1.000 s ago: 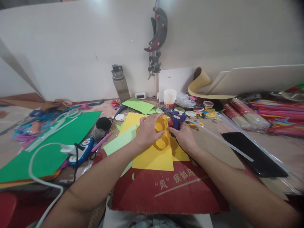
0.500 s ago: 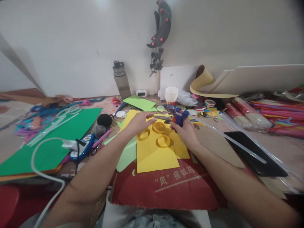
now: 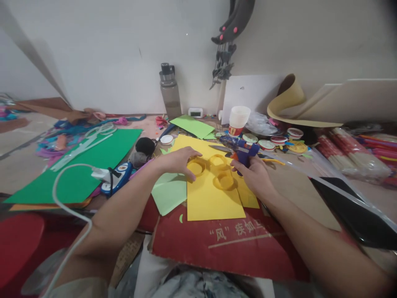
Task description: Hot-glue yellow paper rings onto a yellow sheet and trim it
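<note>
My right hand [image 3: 256, 171] is closed round the handle of a blue hot glue gun [image 3: 246, 150] with an orange trigger, its nozzle pointing left. A long clear glue stick [image 3: 299, 166] runs out of its back toward the right. My left hand [image 3: 181, 160] has thumb and fingers apart around the left side of a yellow paper ring [image 3: 196, 173]; whether it touches the ring I cannot tell. Two more rings, a back one [image 3: 217, 155] and a front one [image 3: 223, 186], stand on the yellow sheet [image 3: 214, 207]. Partly hidden scissors [image 3: 219, 147] lie behind them.
Under the sheets is a red cardboard piece [image 3: 229, 252]. Green sheets [image 3: 102, 165], a blue power strip [image 3: 119, 178] and its white cable are left. At the back stand a water bottle [image 3: 170, 95] and paper cups [image 3: 239, 118]. A black phone [image 3: 356, 211] lies right.
My left hand has come down and nearer, its fingers now around the left ring. The glue gun stays in my right hand over the yellow sheet. The whole view has shifted slightly.
</note>
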The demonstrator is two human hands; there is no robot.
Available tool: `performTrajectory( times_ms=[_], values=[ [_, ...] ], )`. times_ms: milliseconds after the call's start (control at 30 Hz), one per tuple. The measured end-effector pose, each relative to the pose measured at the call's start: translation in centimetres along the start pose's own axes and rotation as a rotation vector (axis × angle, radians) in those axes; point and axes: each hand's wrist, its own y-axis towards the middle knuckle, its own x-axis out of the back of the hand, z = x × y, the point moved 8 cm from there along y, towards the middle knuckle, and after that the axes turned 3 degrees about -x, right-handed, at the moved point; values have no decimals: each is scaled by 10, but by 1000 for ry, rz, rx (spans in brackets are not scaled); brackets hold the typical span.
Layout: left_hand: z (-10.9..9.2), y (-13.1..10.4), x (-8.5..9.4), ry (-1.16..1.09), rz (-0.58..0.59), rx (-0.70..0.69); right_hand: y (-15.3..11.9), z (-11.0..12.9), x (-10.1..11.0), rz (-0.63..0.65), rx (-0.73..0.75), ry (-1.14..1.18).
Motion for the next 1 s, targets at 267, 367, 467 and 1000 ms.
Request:
performTrajectory(
  times_ms=[267,367,467,1000],
  values=[
    [-1,3,-3,-89,33,-204,-1,-4,-5,31,-31,-24],
    [1,6,-1,-67,-15,-185,-2,-3,-5,27,-22,-53],
    [8,10,4,-50,-120,-101,-2,-1,-5,25,-14,-80],
    [3,19,-6,-124,-266,-70,-5,-7,-15,68,-11,16]
  ],
)
